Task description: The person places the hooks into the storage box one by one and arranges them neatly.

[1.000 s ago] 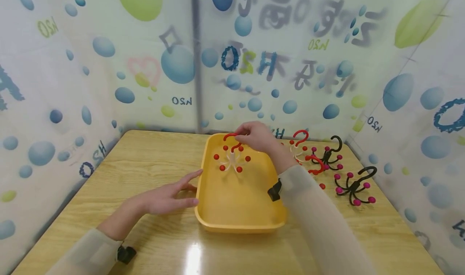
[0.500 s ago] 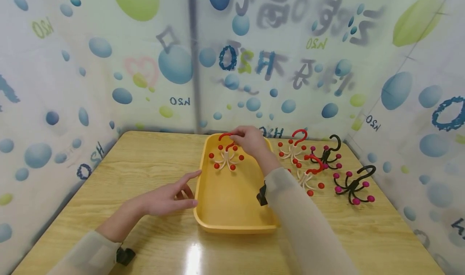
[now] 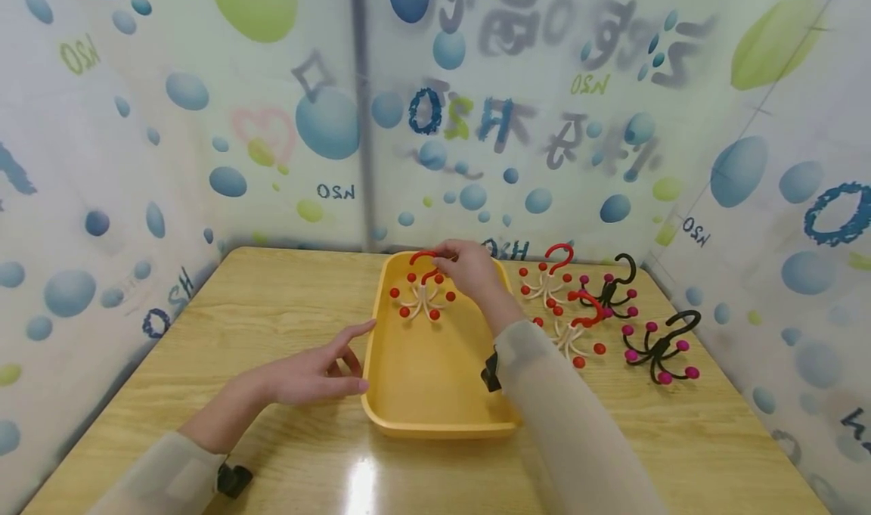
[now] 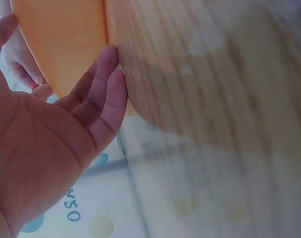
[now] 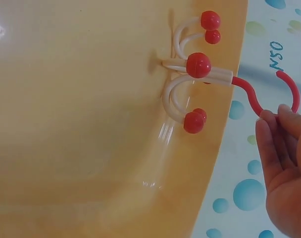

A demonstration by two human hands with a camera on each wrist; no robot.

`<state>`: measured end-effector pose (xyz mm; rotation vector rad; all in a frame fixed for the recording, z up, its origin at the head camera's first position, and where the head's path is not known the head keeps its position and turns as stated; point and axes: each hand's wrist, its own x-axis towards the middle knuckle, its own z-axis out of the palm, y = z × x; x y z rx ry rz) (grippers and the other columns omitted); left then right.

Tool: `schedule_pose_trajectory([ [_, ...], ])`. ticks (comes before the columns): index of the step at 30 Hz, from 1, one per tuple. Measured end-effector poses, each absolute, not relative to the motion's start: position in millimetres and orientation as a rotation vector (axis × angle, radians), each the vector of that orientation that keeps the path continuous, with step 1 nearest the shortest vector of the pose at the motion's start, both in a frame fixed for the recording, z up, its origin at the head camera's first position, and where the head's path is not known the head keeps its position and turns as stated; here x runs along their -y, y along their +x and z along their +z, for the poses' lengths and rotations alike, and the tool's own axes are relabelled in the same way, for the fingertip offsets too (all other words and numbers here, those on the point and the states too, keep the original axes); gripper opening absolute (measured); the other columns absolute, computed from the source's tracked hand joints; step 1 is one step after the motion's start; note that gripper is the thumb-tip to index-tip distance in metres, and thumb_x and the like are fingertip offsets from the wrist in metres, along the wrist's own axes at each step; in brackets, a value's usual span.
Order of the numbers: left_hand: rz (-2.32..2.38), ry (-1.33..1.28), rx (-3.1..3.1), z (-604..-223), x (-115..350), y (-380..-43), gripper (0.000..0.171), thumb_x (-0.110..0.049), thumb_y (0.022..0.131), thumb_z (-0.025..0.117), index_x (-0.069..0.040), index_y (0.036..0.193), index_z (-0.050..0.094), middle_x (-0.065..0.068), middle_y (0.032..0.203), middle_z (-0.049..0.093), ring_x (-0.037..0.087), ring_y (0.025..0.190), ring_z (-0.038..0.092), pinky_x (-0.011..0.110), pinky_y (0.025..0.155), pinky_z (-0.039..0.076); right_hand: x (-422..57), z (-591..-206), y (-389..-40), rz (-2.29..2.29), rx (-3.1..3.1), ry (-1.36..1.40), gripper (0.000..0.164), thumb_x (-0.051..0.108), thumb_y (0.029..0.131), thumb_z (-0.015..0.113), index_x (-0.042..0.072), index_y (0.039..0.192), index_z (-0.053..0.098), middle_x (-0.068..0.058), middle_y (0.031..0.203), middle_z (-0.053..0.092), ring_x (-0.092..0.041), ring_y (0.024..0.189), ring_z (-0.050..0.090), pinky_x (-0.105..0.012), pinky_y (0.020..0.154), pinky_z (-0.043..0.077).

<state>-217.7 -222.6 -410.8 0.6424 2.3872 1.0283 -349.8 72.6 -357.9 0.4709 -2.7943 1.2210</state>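
Observation:
My right hand [image 3: 472,273] pinches the red curved hook of a multi-prong hanging hook [image 3: 423,294] at the tray's far end. This hanging hook has a white stem and curved white prongs tipped with red balls. In the right wrist view, its prongs [image 5: 173,99] are at the tray floor, close to the end wall, while the red hook [image 5: 247,91] reaches past the rim into my fingers. My left hand [image 3: 313,375] has its fingers spread, with fingertips at the left rim of the yellow tray [image 3: 442,429]; the left wrist view shows the fingers [image 4: 108,62] along its outside.
Right of the tray on the wooden table [image 3: 286,454] lie two more white-and-red hanging hooks, one at the back [image 3: 547,282] and one nearer [image 3: 570,335], partly behind my sleeve. Beyond them are two black ones with pink balls [image 3: 609,294], [image 3: 658,349]. Patterned curtains surround the table.
My right hand has moved a little to the left with the white-and-red hanging hook, then nearly stopped over the last half second. The left hand stays at the tray's rim.

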Motion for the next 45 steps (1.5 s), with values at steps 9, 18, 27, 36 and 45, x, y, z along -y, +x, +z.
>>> schedule_pose_trajectory([
  [9, 1.024, 0.633, -2.386, -411.6, 222.1, -217.6, 0.091, -0.050, 0.097, 0.066, -0.038, 0.163, 0.005, 0.006, 0.119, 0.059, 0.022, 0.093, 0.063, 0.034, 0.077, 0.053, -74.2, -353.6, -344.7, 1.226, 2.810, 0.498, 0.034, 0.021, 0.101, 0.065, 0.021, 0.135, 0.067, -0.002, 0.122, 0.071, -0.024, 0.088, 0.070, -0.028, 0.061, 0.052],
  [18, 1.016, 0.609, -2.394, -408.9, 224.0, -216.6, 0.091, -0.051, 0.096, 0.066, -0.038, 0.163, 0.005, 0.006, 0.118, 0.059, 0.022, 0.093, 0.063, 0.035, 0.077, 0.053, -85.2, -323.7, -330.9, 1.123, 2.834, 0.537, 0.040, 0.024, 0.100, 0.067, 0.022, 0.140, 0.063, -0.004, 0.135, 0.066, -0.022, 0.097, 0.072, -0.032, 0.081, 0.060],
  [27, 1.045, 0.601, -2.373, -410.6, 224.7, -215.4, 0.091, -0.050, 0.097, 0.066, -0.040, 0.163, 0.004, 0.008, 0.120, 0.058, 0.022, 0.093, 0.064, 0.035, 0.077, 0.054, -115.4, -287.8, -294.4, 0.987, 2.792, 0.594, 0.038, 0.030, 0.100, 0.068, 0.027, 0.137, 0.065, 0.003, 0.129, 0.069, -0.020, 0.088, 0.069, -0.029, 0.068, 0.057],
  [36, 1.048, 0.617, -2.364, -410.6, 223.4, -215.8, 0.091, -0.049, 0.097, 0.065, -0.039, 0.163, 0.002, 0.009, 0.116, 0.060, 0.022, 0.091, 0.065, 0.035, 0.075, 0.055, -182.0, -286.9, -263.7, 1.006, 2.772, 0.487, 0.034, 0.032, 0.099, 0.068, 0.028, 0.133, 0.067, 0.001, 0.124, 0.071, -0.020, 0.085, 0.064, -0.030, 0.061, 0.055],
  [45, 1.073, 0.623, -2.329, -411.8, 224.5, -215.0, 0.091, -0.046, 0.098, 0.066, -0.041, 0.162, 0.001, 0.012, 0.102, 0.063, 0.026, 0.083, 0.067, 0.038, 0.072, 0.057, -242.9, -299.1, -244.8, 0.893, 2.775, 0.368, 0.036, 0.041, 0.101, 0.064, 0.022, 0.131, 0.068, -0.006, 0.115, 0.072, -0.024, 0.090, 0.063, -0.028, 0.058, 0.054],
])
